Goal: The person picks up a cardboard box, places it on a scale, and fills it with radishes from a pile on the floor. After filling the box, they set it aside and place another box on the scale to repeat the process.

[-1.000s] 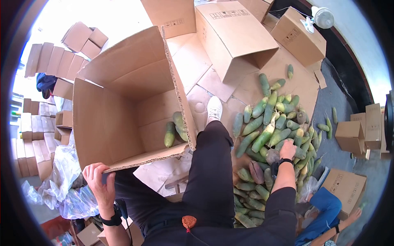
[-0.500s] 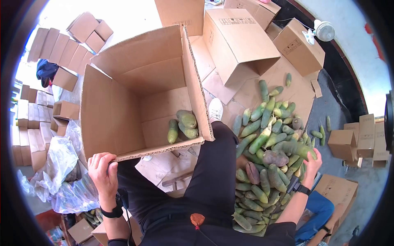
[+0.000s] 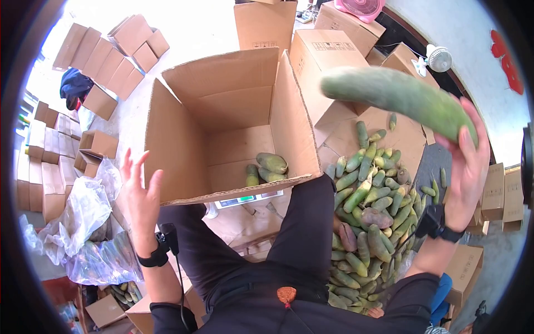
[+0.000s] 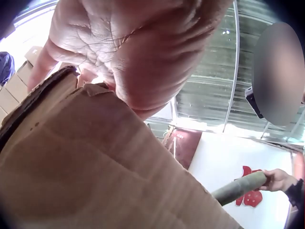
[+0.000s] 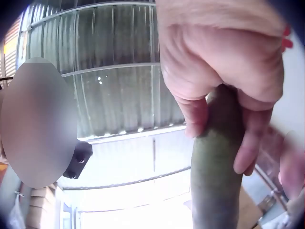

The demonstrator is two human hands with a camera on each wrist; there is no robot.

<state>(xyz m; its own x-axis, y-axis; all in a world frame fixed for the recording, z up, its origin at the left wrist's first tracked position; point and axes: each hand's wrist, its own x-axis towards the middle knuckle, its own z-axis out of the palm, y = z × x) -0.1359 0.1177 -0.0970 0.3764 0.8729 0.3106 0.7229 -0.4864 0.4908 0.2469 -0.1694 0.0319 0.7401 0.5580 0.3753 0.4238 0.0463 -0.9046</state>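
My right hand (image 3: 467, 161) grips a long, slightly curved green radish (image 3: 397, 97) by its paler end. It is raised above the pile, and its far end points left toward the carton. In the right wrist view the thumb and fingers pinch the end of the radish (image 5: 217, 167). My left hand (image 3: 139, 197) is at the near left corner of a tall cardboard carton (image 3: 217, 106), fingers spread and fairly straight; in the left wrist view its palm (image 4: 128, 52) is close to the carton's edge. Several green radishes (image 3: 271, 162) lie in the carton's near right corner.
A large pile of radishes (image 3: 378, 195) covers flattened cardboard at the right. Under the carton shows a scale (image 3: 245, 199) with a lit green display. Other cartons (image 3: 328, 55), a white fan (image 3: 438, 58) and plastic bags (image 3: 89, 211) stand around. Another person's hand (image 3: 375, 313) is low right.
My right hand took the radish from the pile and lifted it up. My left hand let go of the carton's rim and opened. In the view, carton and pile have shifted right.
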